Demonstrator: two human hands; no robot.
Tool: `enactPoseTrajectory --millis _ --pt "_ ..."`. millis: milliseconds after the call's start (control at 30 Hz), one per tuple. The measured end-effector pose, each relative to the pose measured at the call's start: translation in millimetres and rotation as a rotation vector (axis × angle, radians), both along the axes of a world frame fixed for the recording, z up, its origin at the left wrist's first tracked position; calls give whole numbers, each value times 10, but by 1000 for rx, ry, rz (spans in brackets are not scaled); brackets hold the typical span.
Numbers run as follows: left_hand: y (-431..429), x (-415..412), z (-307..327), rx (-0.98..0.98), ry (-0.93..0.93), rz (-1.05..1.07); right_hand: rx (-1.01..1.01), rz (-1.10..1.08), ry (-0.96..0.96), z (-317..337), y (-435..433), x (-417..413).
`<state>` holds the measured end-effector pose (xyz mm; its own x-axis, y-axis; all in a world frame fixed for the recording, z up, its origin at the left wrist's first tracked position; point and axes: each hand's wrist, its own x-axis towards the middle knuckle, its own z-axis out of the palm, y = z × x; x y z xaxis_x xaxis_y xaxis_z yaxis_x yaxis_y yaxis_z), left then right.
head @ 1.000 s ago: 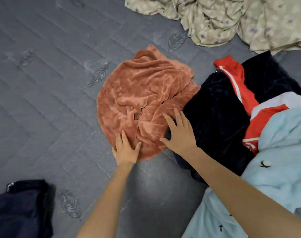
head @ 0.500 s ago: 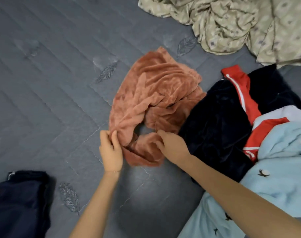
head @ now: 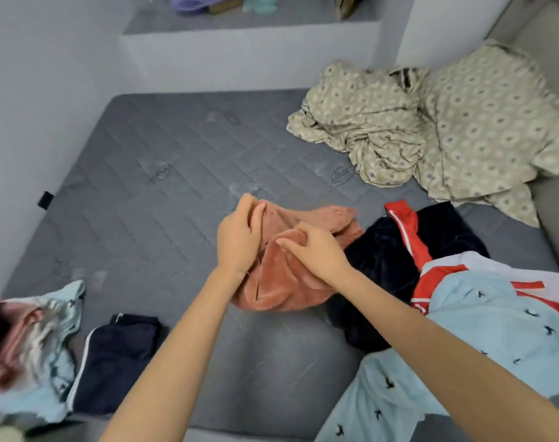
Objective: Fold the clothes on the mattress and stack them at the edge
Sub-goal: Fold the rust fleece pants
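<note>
- My left hand (head: 239,237) is at the centre of the frame, fingers curled, pinching the upper edge of the rust-orange fleece garment (head: 281,282).
- My right hand (head: 316,250) is just beside it, to the right, thumb and fingers closed on a fold of the same fleece.
- The fleece garment hangs bunched between and below my hands; its lower part rests on the grey quilted mattress (head: 163,193), and its right side touches the dark pile next to it.
- That pile is a navy velvet garment with a red and white stripe (head: 383,250), in the right middle of the frame.
- A pale blue cloth printed with small dark birds (head: 479,330) lies over the navy garment's lower edge and runs to the lower right, under my right forearm.
- A folded navy garment with white piping (head: 115,358) sits at the lower left, near the mattress edge.
- Beside it, at the far lower left, is a blurred light blue and pink bundle (head: 42,339); I cannot tell what it is.
- A crumpled beige patterned sheet (head: 431,129) lies in the upper right.
</note>
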<state>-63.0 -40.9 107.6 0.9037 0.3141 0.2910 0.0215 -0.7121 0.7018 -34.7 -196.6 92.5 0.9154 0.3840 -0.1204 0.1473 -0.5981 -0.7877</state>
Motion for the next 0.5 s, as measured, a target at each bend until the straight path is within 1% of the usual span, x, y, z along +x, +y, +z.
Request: enactPoseTrajectory --millis 100,167,267,333,400,500 --pt "-1 -94 558 104 -71 -49 77 -55 10 472 -68 -36" --pt "19 -162 915 128 -125 -51 105 -63 14 731 -94 -80" --pt "87 -256 1447 84 -224 -63 147 -12 50 1047 -64 -166" --pt "159 -311 1803 83 -300 -99 209 1 30 1228 7 -215" --pt "264 -377 2112 107 -371 -140 227 30 -12 1372 93 -239" --pt "509 -497 2462 152 -468 -185 208 171 17 1591 337 -305"
